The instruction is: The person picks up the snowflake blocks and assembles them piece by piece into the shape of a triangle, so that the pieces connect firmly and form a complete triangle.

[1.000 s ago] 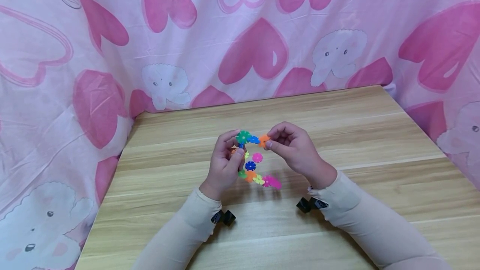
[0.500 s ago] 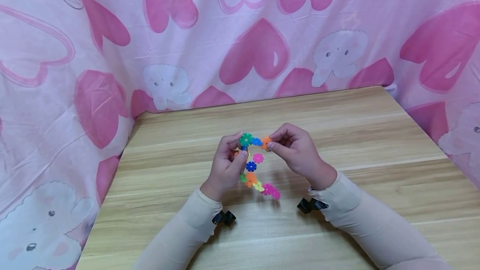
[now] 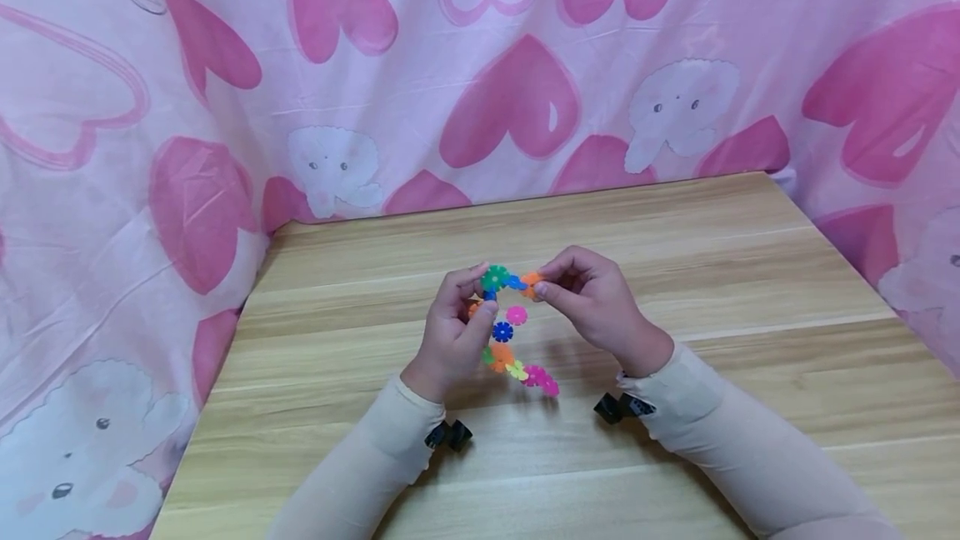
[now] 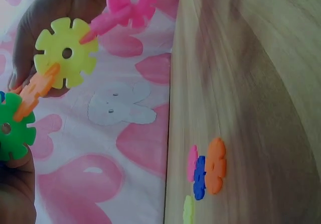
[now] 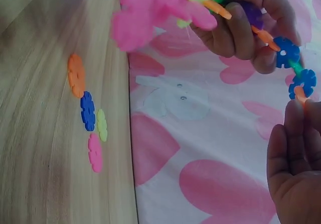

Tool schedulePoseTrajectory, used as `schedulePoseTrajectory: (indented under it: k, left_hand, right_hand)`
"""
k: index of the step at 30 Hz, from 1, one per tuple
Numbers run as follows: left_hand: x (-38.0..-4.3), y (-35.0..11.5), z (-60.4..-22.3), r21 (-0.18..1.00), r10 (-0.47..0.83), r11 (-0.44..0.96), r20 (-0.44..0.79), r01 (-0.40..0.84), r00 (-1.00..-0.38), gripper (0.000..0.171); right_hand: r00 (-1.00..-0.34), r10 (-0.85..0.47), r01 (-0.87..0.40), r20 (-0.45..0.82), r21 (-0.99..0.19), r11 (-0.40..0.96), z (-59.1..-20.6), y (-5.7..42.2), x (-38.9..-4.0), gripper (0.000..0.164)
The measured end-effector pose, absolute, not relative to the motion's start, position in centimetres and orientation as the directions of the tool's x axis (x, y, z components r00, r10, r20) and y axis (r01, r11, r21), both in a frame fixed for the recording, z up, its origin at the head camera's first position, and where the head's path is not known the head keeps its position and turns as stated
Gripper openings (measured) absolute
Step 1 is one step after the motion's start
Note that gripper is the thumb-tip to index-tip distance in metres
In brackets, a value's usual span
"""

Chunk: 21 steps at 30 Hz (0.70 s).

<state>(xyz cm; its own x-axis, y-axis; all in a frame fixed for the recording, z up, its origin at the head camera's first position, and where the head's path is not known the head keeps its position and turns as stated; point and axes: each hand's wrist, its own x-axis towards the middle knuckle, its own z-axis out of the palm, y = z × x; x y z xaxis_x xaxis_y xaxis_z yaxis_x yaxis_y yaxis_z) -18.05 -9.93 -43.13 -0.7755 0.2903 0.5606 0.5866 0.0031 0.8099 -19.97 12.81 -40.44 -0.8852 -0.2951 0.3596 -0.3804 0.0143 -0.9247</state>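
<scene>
Both hands hold a chain of interlocking snowflake discs above the table. My left hand (image 3: 450,336) grips its middle, with a green disc (image 3: 495,278) at the fingertips and part of the chain hidden behind the thumb. My right hand (image 3: 603,307) pinches an orange disc (image 3: 531,283) at one end, beside a blue disc (image 5: 303,83). The other end hangs below the left hand, with a yellow disc (image 4: 66,53) and pink discs (image 3: 542,380). In the right wrist view, a purple disc (image 5: 249,15) lies against the left fingers.
Loose discs lie flat on the wooden table (image 3: 750,273): orange (image 5: 76,76), dark blue (image 5: 88,111), yellow (image 5: 102,125) and pink (image 5: 95,152). A pink heart-patterned cloth (image 3: 412,90) hangs behind the table's far edge.
The chain's hanging pink end has swung lower. The green disc has shifted slightly right, nearer the right hand. Both hands keep their hold and have barely moved.
</scene>
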Motion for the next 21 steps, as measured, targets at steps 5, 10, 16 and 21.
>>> schedulePoseTrajectory:
  k: [5,10,16,21]
  left_hand:
    - [-18.2,-10.0,-43.1,0.827,0.234,0.014,0.543,0.562,-0.806,0.044]
    - [-18.4,-10.1,-43.0,0.845,0.136,-0.016,0.532,0.535,-0.836,0.043]
    - [-18.7,-10.3,-42.9,0.837,0.046,-0.074,0.546,0.542,-0.837,0.04]
    - [-18.7,-10.4,-42.7,0.837,0.002,-0.124,0.538,0.534,-0.843,0.04]
  right_hand:
    - [-0.879,-0.321,-0.371,0.353,-0.928,-0.005,-40.5,12.9,-20.4,0.02]
    - [-0.881,-0.314,-0.371,0.354,-0.929,-0.006,-41.0,13.4,-21.1,0.026]
    - [-0.921,-0.325,-0.267,0.214,-0.955,0.128,-42.0,13.8,-22.4,0.024]
    - [-0.919,-0.388,-0.193,0.073,-0.941,0.279,-42.9,13.7,-23.2,0.025]
